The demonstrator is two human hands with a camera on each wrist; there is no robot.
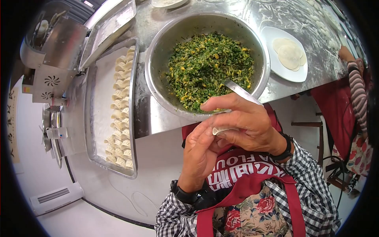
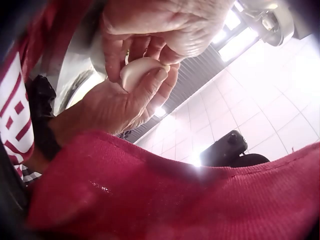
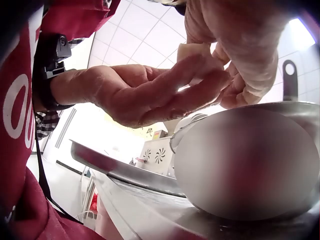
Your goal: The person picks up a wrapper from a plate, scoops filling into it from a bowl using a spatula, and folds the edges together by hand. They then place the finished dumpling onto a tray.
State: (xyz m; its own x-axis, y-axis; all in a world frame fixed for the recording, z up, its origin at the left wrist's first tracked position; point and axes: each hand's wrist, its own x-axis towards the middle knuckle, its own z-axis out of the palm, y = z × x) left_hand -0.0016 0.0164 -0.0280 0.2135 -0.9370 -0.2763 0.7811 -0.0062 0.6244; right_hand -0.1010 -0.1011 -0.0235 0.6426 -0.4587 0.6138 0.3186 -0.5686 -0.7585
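Note:
A folded piece of white dough [image 1: 224, 129] is pinched between both hands in front of the steel bowl [image 1: 152, 85]. My left hand [image 1: 200, 152] has its thumb and fingers on the dough's left end. From the right, my right hand [image 1: 248, 124] grips the other end, its forefinger extended above. In the left wrist view the dough [image 2: 137, 72] shows a smooth curved side, with my right hand [image 2: 122, 102] below and my left hand [image 2: 175, 25] above. Fingers partly cover the dough [image 3: 192, 51] in the right wrist view. Chopped green and yellow filling [image 1: 209, 67] lies in the bowl.
A metal utensil [image 1: 241, 91] leans over the bowl's near rim. Left of the bowl, a tray [image 1: 91, 118] holds rows of pleated dumplings [image 1: 123, 106]; another tray [image 1: 110, 29] lies beyond. Round wrappers [image 1: 289, 54] sit on a white plate [image 1: 272, 37]. Another person's arm [image 1: 357, 85] is at the right.

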